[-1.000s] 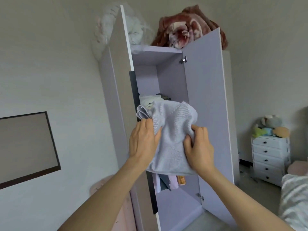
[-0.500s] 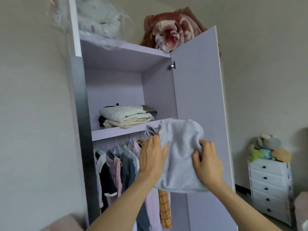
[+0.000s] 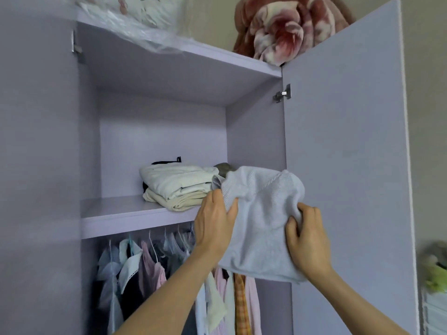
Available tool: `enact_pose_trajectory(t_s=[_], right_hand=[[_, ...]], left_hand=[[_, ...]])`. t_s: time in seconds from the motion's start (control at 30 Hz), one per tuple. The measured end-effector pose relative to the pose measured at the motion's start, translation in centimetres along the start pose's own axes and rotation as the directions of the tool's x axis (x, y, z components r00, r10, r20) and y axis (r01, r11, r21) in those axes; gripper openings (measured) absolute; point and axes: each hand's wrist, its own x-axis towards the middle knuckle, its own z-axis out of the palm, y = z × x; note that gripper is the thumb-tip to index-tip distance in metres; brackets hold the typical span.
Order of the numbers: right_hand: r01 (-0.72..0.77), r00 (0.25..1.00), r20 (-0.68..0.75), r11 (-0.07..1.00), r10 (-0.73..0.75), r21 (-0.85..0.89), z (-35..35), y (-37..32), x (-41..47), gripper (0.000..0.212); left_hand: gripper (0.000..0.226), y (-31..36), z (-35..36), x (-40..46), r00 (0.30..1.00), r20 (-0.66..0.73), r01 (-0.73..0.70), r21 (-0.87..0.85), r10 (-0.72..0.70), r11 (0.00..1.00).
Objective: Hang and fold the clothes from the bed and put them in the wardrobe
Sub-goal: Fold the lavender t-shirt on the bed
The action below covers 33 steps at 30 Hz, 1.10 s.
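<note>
The wardrobe [image 3: 254,131] stands with its doors open, and everything here is placed against it. On its shelf [image 3: 125,213] sits a stack [image 3: 176,187] of folded cream and white garments, with something dark showing behind and a grey-brown piece to the stack's right. Below the shelf, shirts [image 3: 150,269] in white, pink, dark and orange check hang on hangers from a rail. On top of the wardrobe lie a bag [image 3: 135,15] of clear plastic holding pale bedding, at the left, and a red-and-cream blanket [image 3: 285,30], at the right. A folded grey sweater [image 3: 263,221] is held up in front of the shelf's right end, partly overlapping the stack and the open right door [image 3: 346,165]. The left hand [image 3: 214,228] grips the sweater's left edge, thumb curled over the front. The right hand [image 3: 307,240] clutches its right edge, fingers bunched into the knit. Both hands are clamped on the sweater, set apart across its width.
</note>
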Motion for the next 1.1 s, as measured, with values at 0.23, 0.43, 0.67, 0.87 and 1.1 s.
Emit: enact_pose_trajectory(t_s=[0.23, 0.43, 0.67, 0.87, 1.1], right_hand=[[0.153, 0.986, -0.082, 0.984, -0.146, 0.090, 9.8, -0.6, 9.5, 0.024], [0.256, 0.966, -0.108, 0.930, -0.235, 0.264, 21.1, -4.0, 21.4, 0.029], [0.168, 0.959, 0.143, 0.896, -0.245, 0.411, 34.5, -5.8, 32.5, 0.030], [-0.095, 0.639, 0.769, 0.995, 0.028, 0.043, 42.5, -0.2, 32.7, 0.034], [0.390, 0.869, 0.242, 0.898, -0.432, 0.205, 39.0, 1.4, 29.6, 0.040]], left_hand=[[0.034, -6.5, 2.9, 9.6, 0.990, -0.139, 0.027, 0.038, -0.021, 0.999], [0.038, -14.2, 3.8, 21.4, 0.952, -0.290, 0.124, 0.079, -0.096, 0.989], [0.056, -25.5, 5.9, 32.2, 0.864, -0.185, 0.495, 0.146, -0.468, 0.857], [0.063, -31.6, 9.3, 29.8, 0.613, 0.178, 0.682, 0.372, -0.770, 0.629], [0.061, -24.6, 8.8, 24.2, 0.972, -0.038, 0.202, 0.643, -0.232, 0.738]])
